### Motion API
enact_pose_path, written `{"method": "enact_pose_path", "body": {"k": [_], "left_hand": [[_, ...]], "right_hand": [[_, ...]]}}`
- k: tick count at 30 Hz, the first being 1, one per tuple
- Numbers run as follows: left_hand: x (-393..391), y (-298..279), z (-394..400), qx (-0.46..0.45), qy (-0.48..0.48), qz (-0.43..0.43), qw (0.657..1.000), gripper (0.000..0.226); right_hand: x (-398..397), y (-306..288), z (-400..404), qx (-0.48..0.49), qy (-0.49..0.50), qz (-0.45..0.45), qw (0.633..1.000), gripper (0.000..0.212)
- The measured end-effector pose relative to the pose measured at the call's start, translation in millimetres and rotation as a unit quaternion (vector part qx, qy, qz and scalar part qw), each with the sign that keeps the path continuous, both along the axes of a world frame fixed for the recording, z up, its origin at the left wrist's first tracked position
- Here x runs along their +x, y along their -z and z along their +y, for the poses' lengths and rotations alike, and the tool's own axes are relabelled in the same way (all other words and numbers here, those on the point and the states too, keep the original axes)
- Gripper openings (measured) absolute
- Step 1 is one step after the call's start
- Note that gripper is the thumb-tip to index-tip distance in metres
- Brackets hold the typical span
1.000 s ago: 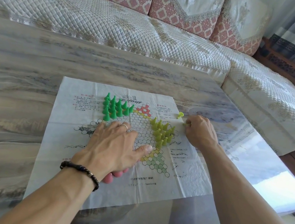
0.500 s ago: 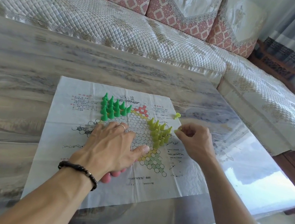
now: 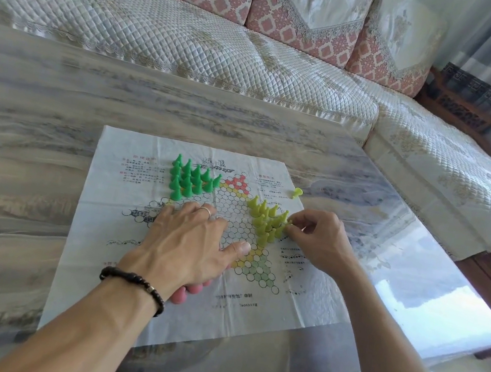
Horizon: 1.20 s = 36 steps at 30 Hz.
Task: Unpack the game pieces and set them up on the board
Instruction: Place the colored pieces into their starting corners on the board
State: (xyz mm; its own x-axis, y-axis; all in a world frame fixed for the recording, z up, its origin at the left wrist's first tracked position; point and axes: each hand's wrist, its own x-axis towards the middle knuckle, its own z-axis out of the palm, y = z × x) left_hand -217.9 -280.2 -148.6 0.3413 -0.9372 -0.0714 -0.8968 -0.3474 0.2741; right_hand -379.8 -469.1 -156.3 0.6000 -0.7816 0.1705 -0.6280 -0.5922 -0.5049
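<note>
The right hand pinches 1 yellow-green piece at the right edge of the yellow-green group, center of frame. A careless touch could knock over its neighbours. The left hand lies spread on the paper board, covering pink pieces; sliding it could scatter them.

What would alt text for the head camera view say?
The right hand sets a yellow-green piece at the edge of the yellow-green cluster on a paper game board, while the left hand rests flat on it near a green cluster.
</note>
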Motion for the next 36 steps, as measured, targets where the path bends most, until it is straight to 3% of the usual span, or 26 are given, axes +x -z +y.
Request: {"method": "enact_pose_path", "body": {"k": [6,12,17,25,28,30,36], "left_hand": [[-0.8,-1.6,-0.3,-0.002,-0.002,0.005,1.000,0.061],[-1.2,-5.4,1.0,-0.013,-0.002,0.017,1.000,0.059],[-1.7,-5.8,2.9,-0.022,-0.007,0.053,0.998,0.065],[0.4,-1.1,-1.5,-0.004,-0.008,-0.019,1.000,0.071],[-1.0,-1.5,0.5,0.000,-0.005,-0.002,1.000,0.071],[-1.5,-1.9,1.2,-0.001,-0.006,0.004,1.000,0.070],[-2.3,-1.3,0.7,-0.009,-0.001,-0.020,1.000,0.069]], "right_hand": [[3.3,-10.3,-16.4,-0.030,0.051,-0.046,0.997,0.024],[29.1,-11.8,-39.2,-0.119,0.016,0.120,0.985,0.043],[40.8,-4.7,-48.6,-0.157,-0.016,0.219,0.963,0.034],[22.6,-6.9,-43.8,-0.172,0.005,0.133,0.976,0.014],[15.5,-12.2,-34.8,-0.093,0.028,0.021,0.995,0.006],[11.1,-15.1,-28.1,-0.027,0.037,-0.035,0.998,0.013],[0.6,-12.7,-16.6,0.050,0.023,-0.032,0.998,0.009]]}}
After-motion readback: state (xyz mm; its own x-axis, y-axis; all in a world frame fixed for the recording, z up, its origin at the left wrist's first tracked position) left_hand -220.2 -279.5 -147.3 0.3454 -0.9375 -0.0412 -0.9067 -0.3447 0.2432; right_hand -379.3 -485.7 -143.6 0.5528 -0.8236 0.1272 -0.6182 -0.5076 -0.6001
